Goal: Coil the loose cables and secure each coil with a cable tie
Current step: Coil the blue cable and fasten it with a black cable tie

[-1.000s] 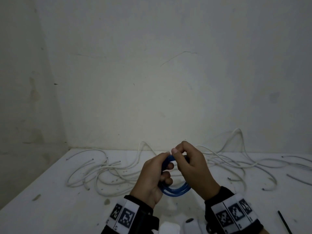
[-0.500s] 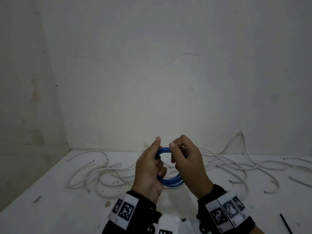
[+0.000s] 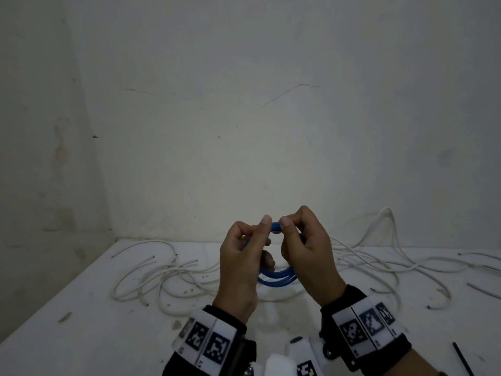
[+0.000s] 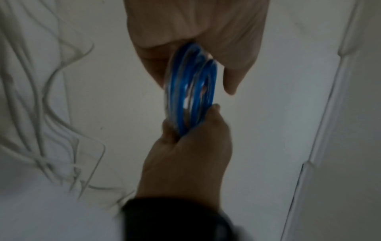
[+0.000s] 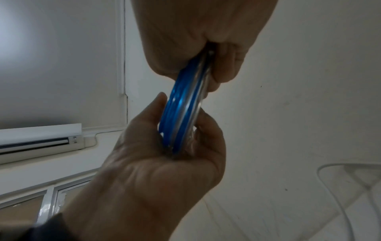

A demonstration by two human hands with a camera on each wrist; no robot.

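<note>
A small coil of blue cable (image 3: 279, 278) hangs above the white table (image 3: 81, 335), held between both hands. My left hand (image 3: 259, 236) pinches the coil's top and left side, its thumb tip on the upper strands. My right hand (image 3: 291, 229) grips the top and right side, fingers curled round the strands. In the left wrist view the coil (image 4: 191, 91) stands edge-on between my left hand (image 4: 185, 146) below and my right hand (image 4: 206, 40) above. From the right wrist the coil (image 5: 181, 114) sits the same way in my right hand (image 5: 169, 154).
Loose white cables (image 3: 162, 275) sprawl over the table behind the hands and run on to the right (image 3: 379, 264), one loop leaning on the wall. A thin black cable tie (image 3: 462, 359) lies near the front right edge. Walls close the table at back and left.
Both hands have lifted the blue coil a little. The left thumb, straight up half a second ago, now presses on the coil's top next to the right thumb.
</note>
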